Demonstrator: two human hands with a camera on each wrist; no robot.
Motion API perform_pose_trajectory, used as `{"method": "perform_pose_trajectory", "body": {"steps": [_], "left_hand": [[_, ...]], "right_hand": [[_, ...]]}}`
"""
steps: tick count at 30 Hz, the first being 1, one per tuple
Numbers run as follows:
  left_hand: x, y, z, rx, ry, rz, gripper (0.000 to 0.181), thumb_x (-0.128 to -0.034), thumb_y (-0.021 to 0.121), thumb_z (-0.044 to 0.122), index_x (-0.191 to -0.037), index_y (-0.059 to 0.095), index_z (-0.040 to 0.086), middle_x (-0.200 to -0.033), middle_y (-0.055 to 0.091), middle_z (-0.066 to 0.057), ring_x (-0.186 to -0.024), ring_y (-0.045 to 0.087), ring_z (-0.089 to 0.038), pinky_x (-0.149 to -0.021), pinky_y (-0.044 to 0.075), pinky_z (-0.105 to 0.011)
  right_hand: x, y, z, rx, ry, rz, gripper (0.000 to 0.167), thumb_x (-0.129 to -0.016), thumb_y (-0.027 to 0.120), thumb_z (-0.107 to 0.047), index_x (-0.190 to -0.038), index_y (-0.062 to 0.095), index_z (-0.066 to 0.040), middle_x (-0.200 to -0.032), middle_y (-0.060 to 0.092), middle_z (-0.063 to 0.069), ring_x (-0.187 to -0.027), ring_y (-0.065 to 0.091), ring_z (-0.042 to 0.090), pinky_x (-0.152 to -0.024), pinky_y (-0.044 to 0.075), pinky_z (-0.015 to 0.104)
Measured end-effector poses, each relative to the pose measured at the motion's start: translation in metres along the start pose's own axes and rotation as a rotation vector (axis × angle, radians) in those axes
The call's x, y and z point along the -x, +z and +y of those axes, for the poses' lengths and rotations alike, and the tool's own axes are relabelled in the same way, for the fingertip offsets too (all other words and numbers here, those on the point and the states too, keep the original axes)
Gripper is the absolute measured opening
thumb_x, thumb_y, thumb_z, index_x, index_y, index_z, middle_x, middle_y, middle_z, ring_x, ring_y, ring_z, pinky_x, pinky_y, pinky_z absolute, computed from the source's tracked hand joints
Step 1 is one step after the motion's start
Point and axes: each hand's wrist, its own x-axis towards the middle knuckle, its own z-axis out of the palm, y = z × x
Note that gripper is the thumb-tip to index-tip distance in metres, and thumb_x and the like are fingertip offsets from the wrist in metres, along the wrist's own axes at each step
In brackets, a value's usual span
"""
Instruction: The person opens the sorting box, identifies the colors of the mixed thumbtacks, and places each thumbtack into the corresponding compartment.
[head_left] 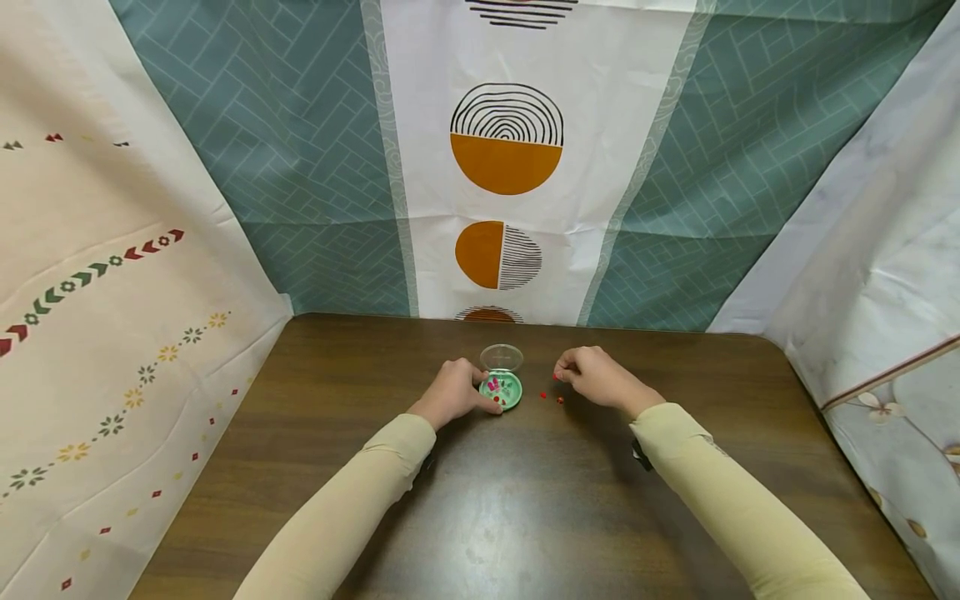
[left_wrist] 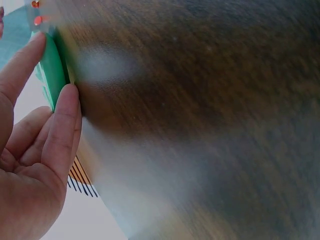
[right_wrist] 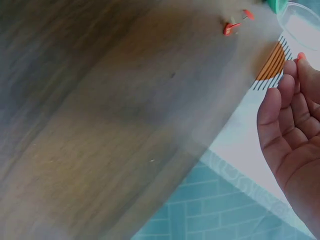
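Note:
A small round green case [head_left: 517,392] with a clear lid [head_left: 501,357] stands open on the table, several pink, red and green pieces inside it. My left hand [head_left: 455,392] grips it from the left, thumb at the near rim and fingers at the far side. In the left wrist view, the green case [left_wrist: 54,70] sits between thumb and fingers. To the right, my right hand [head_left: 597,379] pinches a red thumbtack [right_wrist: 301,56] between thumb and fingertip, just above the table. Two more red thumbtacks [right_wrist: 228,29] lie on the wood between the case and that hand.
The brown wooden table [head_left: 480,500] runs back to a patterned curtain [head_left: 502,208] hanging behind it. A cream cloth [head_left: 112,333] hangs at the left, and a white floral cloth [head_left: 885,333] at the right.

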Motion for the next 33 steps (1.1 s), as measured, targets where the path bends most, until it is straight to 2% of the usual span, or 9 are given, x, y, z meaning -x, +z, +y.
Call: {"method": "perform_pose_trajectory", "body": {"steps": [11, 20, 25, 30, 33], "left_hand": [[0.002, -0.001, 0.001, 0.009, -0.005, -0.002, 0.068, -0.0567, 0.087, 0.043, -0.114, 0.069, 0.011, -0.116, 0.067, -0.005, -0.114, 0.057, -0.024, -0.094, 0.047, -0.032], [0.000, 0.000, 0.000, 0.018, 0.023, -0.003, 0.059, -0.0574, 0.087, 0.042, -0.106, 0.073, 0.013, -0.109, 0.070, -0.003, -0.100, 0.062, -0.016, -0.084, 0.051, -0.029], [0.000, -0.001, 0.000, 0.028, 0.024, -0.003, 0.053, -0.0583, 0.087, 0.042, -0.102, 0.075, 0.015, -0.108, 0.070, -0.002, -0.097, 0.062, -0.014, -0.082, 0.051, -0.027], [0.001, -0.002, 0.000, 0.042, 0.024, -0.017, 0.048, -0.0593, 0.086, 0.041, -0.098, 0.075, 0.015, -0.101, 0.072, 0.002, -0.087, 0.061, -0.011, -0.074, 0.051, -0.024], [0.001, -0.002, 0.000, 0.046, 0.022, -0.025, 0.048, -0.0598, 0.086, 0.041, -0.098, 0.075, 0.014, -0.095, 0.072, 0.004, -0.081, 0.060, -0.009, -0.070, 0.050, -0.023]], "right_hand": [[-0.012, 0.003, -0.020, -0.011, -0.028, -0.006, 0.013, -0.092, 0.058, -0.017, -0.092, 0.068, -0.007, -0.087, 0.069, 0.007, -0.063, 0.050, 0.010, -0.062, 0.044, 0.026], [-0.024, 0.016, -0.038, -0.071, -0.032, -0.095, 0.016, -0.095, 0.055, -0.018, -0.095, 0.066, -0.006, -0.072, 0.062, 0.005, -0.047, 0.050, 0.011, -0.048, 0.046, 0.027], [-0.032, 0.024, -0.047, -0.021, -0.077, -0.125, 0.014, -0.093, 0.058, -0.017, -0.093, 0.068, -0.008, -0.083, 0.068, 0.007, -0.058, 0.050, 0.011, -0.056, 0.043, 0.026], [-0.036, 0.034, -0.053, 0.059, -0.112, -0.144, 0.010, -0.092, 0.060, -0.018, -0.091, 0.069, -0.013, -0.085, 0.068, -0.001, -0.070, 0.053, 0.009, -0.064, 0.046, 0.025], [-0.037, 0.040, -0.054, 0.101, -0.140, -0.131, 0.009, -0.091, 0.061, -0.013, -0.089, 0.070, -0.014, -0.084, 0.067, -0.005, -0.075, 0.055, 0.008, -0.068, 0.047, 0.025]]}}
